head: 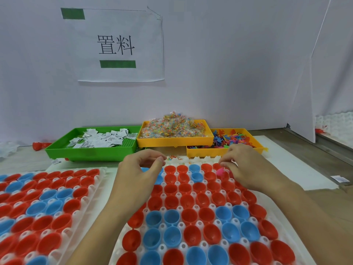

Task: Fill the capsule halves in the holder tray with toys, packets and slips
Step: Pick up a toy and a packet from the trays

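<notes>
A white holder tray (194,160) in front of me carries rows of red capsule halves (188,199) and blue capsule halves (172,217), most looking empty. My right hand (246,165) hovers over the tray's far right rows and pinches a small pink toy (220,171) at its fingertips, just above a red half. My left hand (141,167) hovers over the far left rows with curled fingers, thumb meeting fingertip; nothing shows between them. A few loose packets (172,157) lie at the tray's far edge.
A second holder tray (95,188) of capsule halves lies to the left. Behind stand a green tray (91,152) of white slips (101,139), a yellow tray (172,144) heaped with clear packets (172,127), and another yellow tray (206,153) of coloured toys (233,139). A wall stands close behind.
</notes>
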